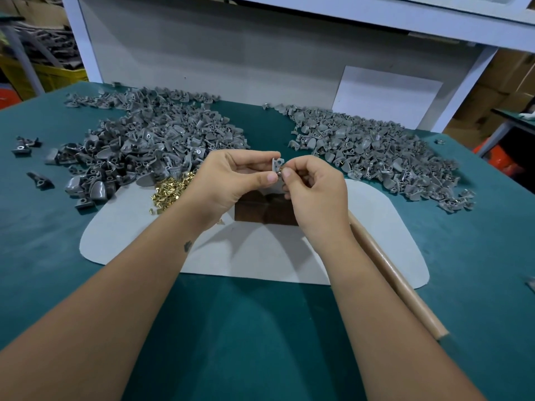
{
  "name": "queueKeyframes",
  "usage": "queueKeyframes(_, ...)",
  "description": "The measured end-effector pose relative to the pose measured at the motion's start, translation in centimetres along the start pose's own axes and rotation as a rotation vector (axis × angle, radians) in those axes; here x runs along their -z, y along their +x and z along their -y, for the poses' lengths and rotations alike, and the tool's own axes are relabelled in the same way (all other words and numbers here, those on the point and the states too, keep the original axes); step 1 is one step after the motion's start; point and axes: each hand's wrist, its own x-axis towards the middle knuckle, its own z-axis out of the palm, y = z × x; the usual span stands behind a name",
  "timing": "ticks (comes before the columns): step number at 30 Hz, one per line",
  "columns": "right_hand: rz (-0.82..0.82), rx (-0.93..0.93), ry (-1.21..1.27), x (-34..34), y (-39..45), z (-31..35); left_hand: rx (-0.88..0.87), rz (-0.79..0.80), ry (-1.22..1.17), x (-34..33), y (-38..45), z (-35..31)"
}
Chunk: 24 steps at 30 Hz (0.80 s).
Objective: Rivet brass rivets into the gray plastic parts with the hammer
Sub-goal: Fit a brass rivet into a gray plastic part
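Between two gray heaps [156, 134], left hand [231, 180] pinches a gray part [276, 164], right hand [315, 195] a rivet [280, 170].

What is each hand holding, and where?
Left hand pinches a gray plastic part by its left edge; right hand pinches a brass rivet at it.

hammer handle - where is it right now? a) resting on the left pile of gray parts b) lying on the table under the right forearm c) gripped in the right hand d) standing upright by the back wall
b: the wooden hammer handle lies on the table beside the right forearm, while the right hand pinches a brass rivet at the gray part that the left hand holds.
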Motion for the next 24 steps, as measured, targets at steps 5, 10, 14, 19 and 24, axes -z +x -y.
queueKeyframes(5,-0.067,0.028,-0.073,-0.53,-0.44,-0.07,0.005,-0.027,0.015,-0.34,-0.16,0.08)
queueKeyframes(10,-0.114,-0.015,-0.035,-0.93,-0.59,0.29,0.021,-0.053,-0.031,-0.52,-0.34,0.15)
queueKeyframes(14,-0.102,-0.059,0.024,-0.99,-0.52,0.49,0.008,-0.053,-0.043,-0.52,-0.40,0.12)
queueKeyframes(19,-0.110,-0.048,-0.005,-1.06,-0.62,0.64,0.002,-0.065,-0.032,-0.59,-0.42,0.15)
queueKeyframes(24,-0.107,-0.057,-0.006,-0.87,-0.69,0.83,0.011,-0.087,-0.094,-0.91,-0.64,-0.03)
